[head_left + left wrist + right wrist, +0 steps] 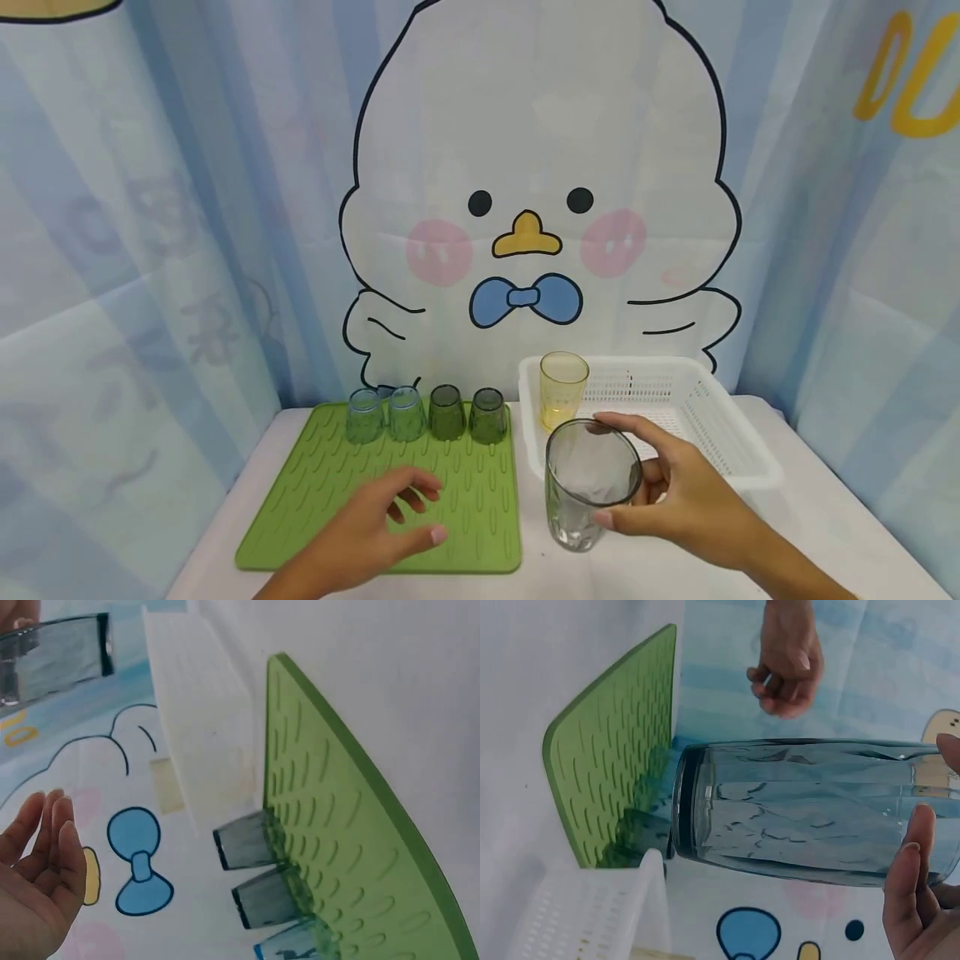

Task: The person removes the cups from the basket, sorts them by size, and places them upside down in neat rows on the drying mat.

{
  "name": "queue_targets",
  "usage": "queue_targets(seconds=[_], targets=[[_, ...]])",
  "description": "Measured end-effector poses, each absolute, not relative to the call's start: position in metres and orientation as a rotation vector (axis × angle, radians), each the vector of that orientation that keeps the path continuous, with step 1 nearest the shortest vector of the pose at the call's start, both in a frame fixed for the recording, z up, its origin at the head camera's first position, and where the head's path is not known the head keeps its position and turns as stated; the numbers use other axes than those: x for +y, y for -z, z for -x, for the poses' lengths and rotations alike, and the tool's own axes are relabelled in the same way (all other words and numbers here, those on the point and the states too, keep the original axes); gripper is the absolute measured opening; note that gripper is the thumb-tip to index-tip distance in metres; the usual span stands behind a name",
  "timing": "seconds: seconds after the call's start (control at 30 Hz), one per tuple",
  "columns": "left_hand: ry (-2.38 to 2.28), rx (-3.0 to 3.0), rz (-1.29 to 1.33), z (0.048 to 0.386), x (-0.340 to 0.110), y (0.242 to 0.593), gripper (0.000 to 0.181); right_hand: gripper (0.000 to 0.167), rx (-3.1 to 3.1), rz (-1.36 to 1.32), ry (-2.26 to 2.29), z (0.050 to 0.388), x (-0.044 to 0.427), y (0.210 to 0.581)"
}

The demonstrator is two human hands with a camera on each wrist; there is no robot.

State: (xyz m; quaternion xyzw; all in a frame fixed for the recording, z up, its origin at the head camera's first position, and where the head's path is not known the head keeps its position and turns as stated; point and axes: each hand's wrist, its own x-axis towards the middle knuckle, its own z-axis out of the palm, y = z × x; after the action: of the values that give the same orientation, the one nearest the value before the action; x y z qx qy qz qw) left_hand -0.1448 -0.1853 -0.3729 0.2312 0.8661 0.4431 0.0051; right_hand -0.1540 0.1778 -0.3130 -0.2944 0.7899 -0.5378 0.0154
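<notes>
My right hand [686, 492] holds a tall grey-tinted drinking glass [573, 512] near its rim, thumb on the near side and fingers on the far side. The glass is raised off the table, mouth up, in front of the white basket; its thick base shows in the right wrist view. My left hand [367, 529] hovers over the green drying mat [450, 533] with loosely bent fingers and nothing in them. Two blue glasses [406, 417] and two dark grey glasses [487, 418] stand in a row along the mat's back edge.
A white plastic basket [742, 450] with slotted walls sits right of the mat. Inside it, at the left, stands a yellow glass [562, 392]. A printed curtain [525, 133] hangs behind and beside the white table [585, 575].
</notes>
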Motion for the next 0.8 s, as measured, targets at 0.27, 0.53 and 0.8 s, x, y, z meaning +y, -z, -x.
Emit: queue_targets(seconds=[0.27,0.53,0.8], targets=[[-1.442,2.631,-0.831,0.132,-0.160,0.368,0.050,0.081,2.287,0.861,1.655,0.142,0.154,0.333],[-1.472,2.526,-0.849,0.126,-0.144,0.369,0.058,0.090,2.108,0.778,1.608,0.141,0.141,0.355],[-1.432,2.545,-0.956,0.126,-0.137,0.374,0.078,0.086,1.988,0.960,1.683,0.143,0.129,0.371]])
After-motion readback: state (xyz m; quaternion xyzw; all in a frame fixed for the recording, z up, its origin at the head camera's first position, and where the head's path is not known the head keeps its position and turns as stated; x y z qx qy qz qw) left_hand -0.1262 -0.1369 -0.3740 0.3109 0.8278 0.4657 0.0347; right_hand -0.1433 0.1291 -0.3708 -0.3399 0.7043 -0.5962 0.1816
